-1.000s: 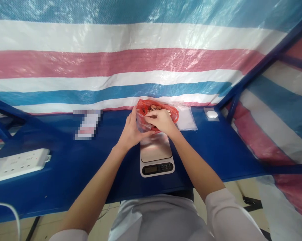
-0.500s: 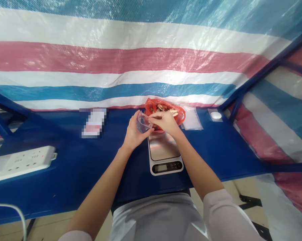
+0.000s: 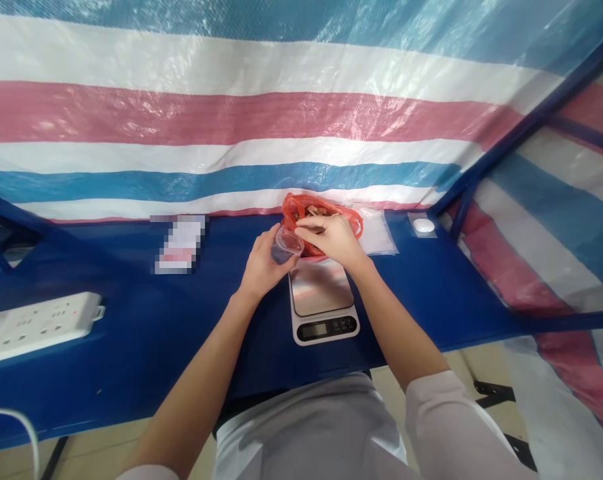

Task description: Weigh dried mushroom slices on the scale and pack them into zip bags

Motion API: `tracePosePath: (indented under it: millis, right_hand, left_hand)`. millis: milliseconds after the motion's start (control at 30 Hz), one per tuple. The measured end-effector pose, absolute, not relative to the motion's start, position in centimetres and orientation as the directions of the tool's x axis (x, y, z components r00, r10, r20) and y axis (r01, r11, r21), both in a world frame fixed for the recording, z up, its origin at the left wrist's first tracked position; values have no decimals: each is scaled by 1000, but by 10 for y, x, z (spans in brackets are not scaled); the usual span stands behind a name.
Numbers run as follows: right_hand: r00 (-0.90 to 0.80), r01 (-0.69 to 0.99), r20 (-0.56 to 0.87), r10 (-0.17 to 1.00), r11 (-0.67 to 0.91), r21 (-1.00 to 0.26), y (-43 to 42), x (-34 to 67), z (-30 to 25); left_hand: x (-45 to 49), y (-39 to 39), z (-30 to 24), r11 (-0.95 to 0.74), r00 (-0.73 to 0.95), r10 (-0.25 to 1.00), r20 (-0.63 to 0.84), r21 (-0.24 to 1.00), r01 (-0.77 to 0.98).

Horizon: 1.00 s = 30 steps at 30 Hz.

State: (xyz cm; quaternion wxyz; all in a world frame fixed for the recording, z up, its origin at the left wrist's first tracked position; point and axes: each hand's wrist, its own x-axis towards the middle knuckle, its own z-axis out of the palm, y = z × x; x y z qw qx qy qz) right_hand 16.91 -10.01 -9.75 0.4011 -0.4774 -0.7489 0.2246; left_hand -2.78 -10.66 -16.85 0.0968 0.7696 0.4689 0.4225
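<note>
A blue tabletop (image 3: 131, 320) runs across the view, backed by a striped tarpaulin (image 3: 231, 113) in white, pink and blue that hangs behind it and down the right side, braced by dark blue metal framing (image 3: 526, 120). Beige floor (image 3: 491, 363) shows past the table's near edge on the right.

The left hand (image 3: 264, 263) is curled around a small clear plastic cup (image 3: 286, 245), gripping it from below and the side and tilting it a little toward the right hand (image 3: 329, 237). The right hand reaches across from the other side, palm down, with its fingers drawn together just at the cup's rim; whether they pinch anything is hidden. Directly beyond both hands lies a red plastic bag (image 3: 294, 213), holding small pale pieces (image 3: 321, 211) too small to identify.

Below the hands sits a digital kitchen scale (image 3: 321, 293) with a steel plate, its front edge toward the person. To the right of the hands are a flat clear plastic bag (image 3: 381, 233) and, farther along, a small white round object (image 3: 423, 225). Left of the hands lie a blurred card (image 3: 179, 243) and, well apart, a white power strip (image 3: 36, 327).
</note>
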Motion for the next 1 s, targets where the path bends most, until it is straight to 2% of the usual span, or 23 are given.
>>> tracePosePath:
  millis: [167,400,500,767,1000]
  right_hand:
    - [-388,542,374,842,537,-647,-107,162,-94]
    - [-514,560,322,795,596,-575,-105,159,-93]
    - [-532,543,280,799,576,-611,-103,161,-92]
    - [-458,339,264,849,441,-831,-99,168,-101]
    - [-433,302,312,846,462,-834,-98,166,-105]
  left_hand:
    - [-24,-107,-165,-547,233,799,554,509,664]
    - [-25,-107,-164,-572,254,790,557,522,633]
    - [-25,-107,-163,-569,261,799,542,539,621]
    - [-28,-106,-166,-574,301,808,506,566,591]
    - [-24,-106,-166,-546,267,824,500,574,611]
